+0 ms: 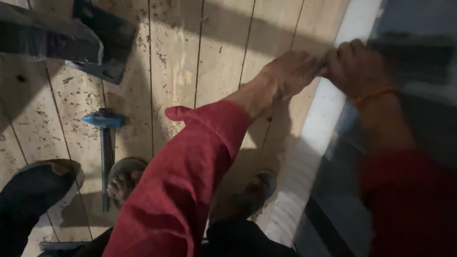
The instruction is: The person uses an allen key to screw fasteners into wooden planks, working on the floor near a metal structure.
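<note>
At far right, left hand and right hand both close on the edge of a large grey panel; it looks stiff, heavy, best gripped along that edge.

Pale, narrow edge strip running diagonally from upper right to lower centre, beside plank floor, under both hands

Dim, hard shadows, blurred right side
</note>
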